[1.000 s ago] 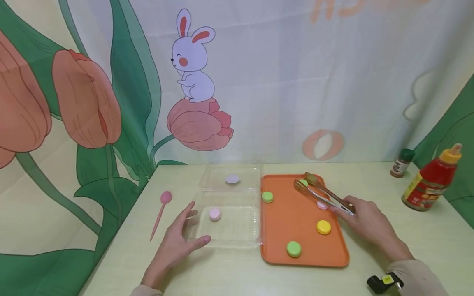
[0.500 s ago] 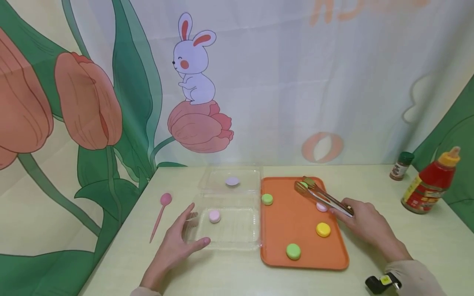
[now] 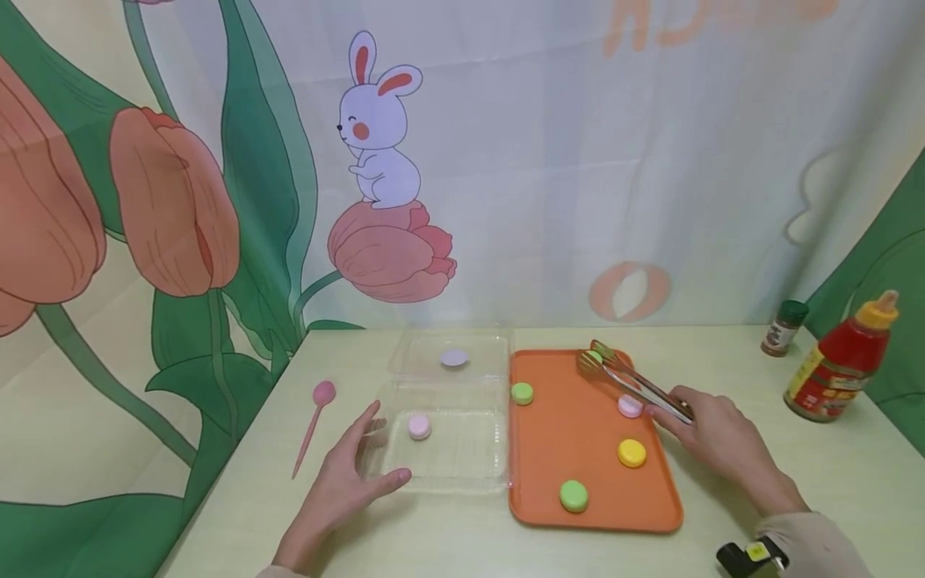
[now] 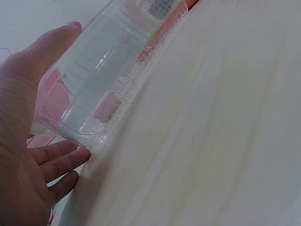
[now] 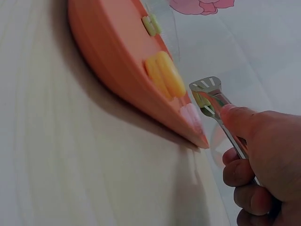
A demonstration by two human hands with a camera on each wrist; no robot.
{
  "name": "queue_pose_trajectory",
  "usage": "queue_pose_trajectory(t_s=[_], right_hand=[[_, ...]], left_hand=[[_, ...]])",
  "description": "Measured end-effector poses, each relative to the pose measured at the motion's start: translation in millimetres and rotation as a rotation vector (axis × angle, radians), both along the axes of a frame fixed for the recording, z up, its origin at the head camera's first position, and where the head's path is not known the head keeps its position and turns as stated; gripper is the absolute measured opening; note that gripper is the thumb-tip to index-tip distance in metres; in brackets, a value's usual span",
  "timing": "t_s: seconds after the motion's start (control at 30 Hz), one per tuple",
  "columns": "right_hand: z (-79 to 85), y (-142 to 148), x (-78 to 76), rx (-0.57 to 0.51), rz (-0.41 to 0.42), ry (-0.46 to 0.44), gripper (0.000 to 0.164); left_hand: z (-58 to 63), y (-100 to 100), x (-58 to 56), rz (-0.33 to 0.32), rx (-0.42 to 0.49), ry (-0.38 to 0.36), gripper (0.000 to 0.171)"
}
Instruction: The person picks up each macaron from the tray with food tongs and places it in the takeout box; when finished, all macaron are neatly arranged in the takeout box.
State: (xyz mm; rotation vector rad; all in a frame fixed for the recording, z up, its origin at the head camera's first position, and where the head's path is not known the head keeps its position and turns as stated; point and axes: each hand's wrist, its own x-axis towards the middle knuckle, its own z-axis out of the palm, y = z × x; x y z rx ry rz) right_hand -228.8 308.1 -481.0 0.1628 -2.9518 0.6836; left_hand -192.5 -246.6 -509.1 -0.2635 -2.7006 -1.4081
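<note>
Tongs: silver metal kitchen tongs with slotted, spatula-like heads (image 3: pixel 650 396), shiny, two slim arms; above the tray's 1 o'clock part in the head view.
Tongs, axis: long axis runs 4 to 10 o'clock, slotted heads toward 10, handle end toward 4.
Right hand: fingers of the right hand (image 3: pixel 723 437) curled, clamped on the tong handles.
At the tong heads: round green two-shelled macaron (image 3: pixel 595 357), showing between the separated heads; whether they touch it, cannot tell.
Tray: orange rectangular tray with rounded corners (image 3: pixel 578 433), long axis roughly 12 to 6. From its centre: green macaron (image 3: pixel 523 393) at 10, pink macaron (image 3: pixel 629 406) at 2, glossy yellow macaron (image 3: pixel 632 453) between 3 and 4, second green macaron (image 3: pixel 574 496) near 7.
Box: clear hinged plastic box (image 3: pixel 462 453), unfolded at the tray's 9 o'clock, lid side toward 12; pale pink macaron (image 3: pixel 419 427) toward 10 in the base.
Left hand: fingers and thumb of the left hand (image 3: pixel 348 478) apart, at the box's 8 o'clock corner; contact, cannot tell.
</note>
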Motion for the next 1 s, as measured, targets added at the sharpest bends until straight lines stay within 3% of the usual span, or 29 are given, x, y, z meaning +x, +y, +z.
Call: queue_pose_trajectory(t_s=[0.4,0.53,1.0], right_hand=[[17.3,-11.6,9.5,-0.048,0.018,0.149,0.042],[26.7,-17.9,12.5,-0.055,0.027,0.150,0.047],[55.7,-60.6,24.6,-0.092,0.126,0.201,0.034]], left_hand=[[-1.1,1.7,-1.4,-0.004,-0.005,0.010,0.117],[-2.7,0.6,-1.4,0.001,0.000,0.007,0.119],[-1.6,-1.7,-0.3,-0.009,0.013,0.000,0.119]])
